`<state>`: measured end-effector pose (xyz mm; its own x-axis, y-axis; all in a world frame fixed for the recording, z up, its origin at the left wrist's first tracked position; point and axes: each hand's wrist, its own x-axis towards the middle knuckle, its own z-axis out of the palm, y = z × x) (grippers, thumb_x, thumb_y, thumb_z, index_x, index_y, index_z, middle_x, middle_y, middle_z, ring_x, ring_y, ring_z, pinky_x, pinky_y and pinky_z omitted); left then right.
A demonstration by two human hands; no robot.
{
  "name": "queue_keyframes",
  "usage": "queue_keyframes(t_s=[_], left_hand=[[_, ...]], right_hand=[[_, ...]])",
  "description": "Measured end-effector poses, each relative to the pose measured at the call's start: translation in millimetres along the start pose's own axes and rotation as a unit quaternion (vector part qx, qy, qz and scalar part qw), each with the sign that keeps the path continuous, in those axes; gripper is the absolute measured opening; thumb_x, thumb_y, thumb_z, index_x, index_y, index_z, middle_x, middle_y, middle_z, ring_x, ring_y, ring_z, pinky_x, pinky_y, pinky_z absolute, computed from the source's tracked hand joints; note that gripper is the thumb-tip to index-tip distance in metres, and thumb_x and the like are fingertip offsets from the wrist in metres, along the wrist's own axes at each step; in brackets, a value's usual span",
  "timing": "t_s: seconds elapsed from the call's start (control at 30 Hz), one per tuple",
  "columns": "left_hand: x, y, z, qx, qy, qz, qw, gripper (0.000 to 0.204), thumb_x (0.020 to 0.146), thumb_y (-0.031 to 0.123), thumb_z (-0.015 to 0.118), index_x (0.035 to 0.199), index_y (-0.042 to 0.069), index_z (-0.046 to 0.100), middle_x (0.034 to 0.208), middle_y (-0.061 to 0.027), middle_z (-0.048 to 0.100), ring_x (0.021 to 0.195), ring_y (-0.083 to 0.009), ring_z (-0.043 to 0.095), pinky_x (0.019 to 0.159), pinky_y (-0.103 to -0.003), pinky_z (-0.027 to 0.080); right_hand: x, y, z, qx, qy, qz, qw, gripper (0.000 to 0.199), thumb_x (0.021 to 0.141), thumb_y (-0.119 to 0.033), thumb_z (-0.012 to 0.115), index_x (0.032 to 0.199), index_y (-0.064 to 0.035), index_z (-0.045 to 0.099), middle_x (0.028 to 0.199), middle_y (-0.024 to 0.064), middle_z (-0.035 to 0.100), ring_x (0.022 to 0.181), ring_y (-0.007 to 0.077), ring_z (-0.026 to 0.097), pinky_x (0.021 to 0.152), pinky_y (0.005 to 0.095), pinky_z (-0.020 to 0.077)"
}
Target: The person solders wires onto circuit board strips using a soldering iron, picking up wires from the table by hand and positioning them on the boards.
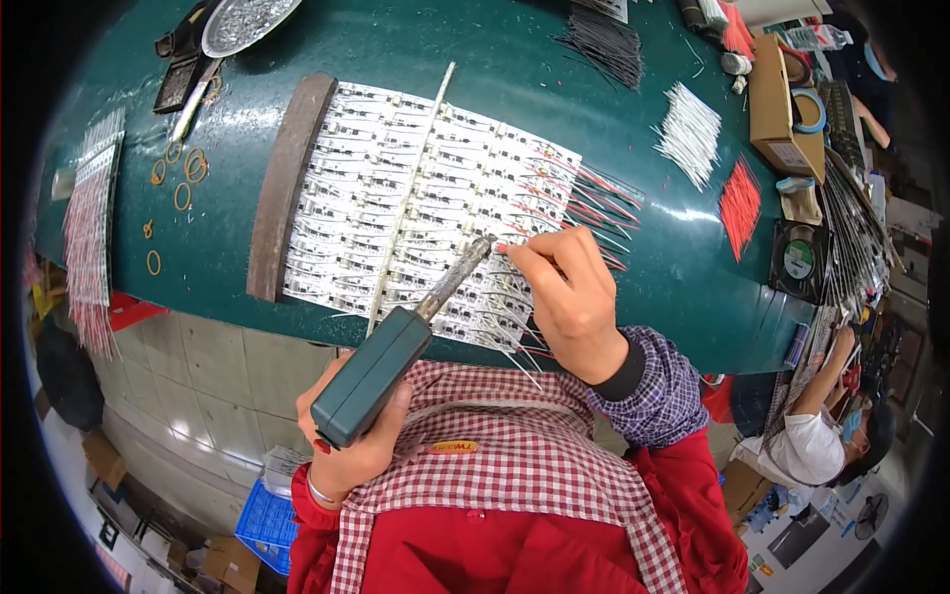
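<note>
My left hand grips the dark green handle of a soldering iron; its metal tip reaches up to a sheet of small white circuit strips laid in rows on the green table. My right hand pinches a thin red wire right beside the iron's tip, at the near right part of the sheet. Red and white wires stick out from the strips along the right edge.
A rusty metal bar lines the sheet's left edge. Bundles of white wires, red wires and black wires lie to the right, with a cardboard box, a small fan, rubber bands and a metal dish. Another person works at lower right.
</note>
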<state>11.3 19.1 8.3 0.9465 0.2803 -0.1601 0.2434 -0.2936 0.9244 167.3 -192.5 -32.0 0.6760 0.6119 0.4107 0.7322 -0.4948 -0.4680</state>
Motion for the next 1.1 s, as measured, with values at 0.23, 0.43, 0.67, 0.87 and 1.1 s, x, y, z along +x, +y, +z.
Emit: queue_keyframes(t_s=[0.23,0.43,0.67,0.87,1.1], left_hand=[[1,1,1,-0.018,-0.021,-0.017,0.999,0.024,0.081,0.002,0.074,0.102,-0.006,0.068,0.089,-0.0145,0.067,0.071,-0.0205,0.066,0.063,-0.029,0.051],[2,1,1,-0.012,-0.027,-0.017,0.999,0.023,0.082,0.004,0.074,0.101,-0.006,0.068,0.087,-0.0132,0.066,0.069,-0.0203,0.064,0.061,-0.029,0.049],[-2,1,0,-0.006,-0.004,-0.015,1.000,0.024,0.080,0.004,0.075,0.101,-0.006,0.070,0.088,-0.0161,0.069,0.072,-0.0239,0.068,0.065,-0.031,0.053],[-4,2,0,0.016,0.001,0.003,1.000,0.024,0.079,0.003,0.075,0.101,-0.007,0.070,0.090,-0.0178,0.070,0.074,-0.0249,0.069,0.066,-0.032,0.054],[-10,-2,-3,0.014,0.006,0.005,1.000,0.026,0.079,0.003,0.075,0.103,-0.007,0.070,0.091,-0.0172,0.070,0.074,-0.0233,0.069,0.066,-0.030,0.054]], right_hand=[[1,-4,-1,-0.001,0.000,0.023,1.000,0.038,0.065,0.015,0.065,0.100,-0.0002,0.067,0.087,0.0096,0.058,0.077,0.0252,0.055,0.062,0.0335,0.0468],[1,-4,-2,-0.008,-0.008,0.024,1.000,0.040,0.064,0.015,0.064,0.101,0.0000,0.068,0.088,0.0095,0.058,0.077,0.0247,0.056,0.063,0.0335,0.0482],[1,-5,-1,-0.009,-0.004,0.024,1.000,0.039,0.064,0.015,0.064,0.100,0.0000,0.068,0.088,0.0096,0.058,0.077,0.0245,0.056,0.063,0.0331,0.0483],[1,-4,-1,-0.019,-0.005,0.016,1.000,0.032,0.067,0.010,0.065,0.098,0.0014,0.067,0.089,0.0101,0.058,0.078,0.0251,0.056,0.063,0.0334,0.0485],[-3,-8,-2,-0.004,0.023,-0.004,1.000,0.029,0.069,0.009,0.065,0.097,0.0021,0.066,0.088,0.0106,0.057,0.078,0.0256,0.055,0.062,0.0342,0.0474]])
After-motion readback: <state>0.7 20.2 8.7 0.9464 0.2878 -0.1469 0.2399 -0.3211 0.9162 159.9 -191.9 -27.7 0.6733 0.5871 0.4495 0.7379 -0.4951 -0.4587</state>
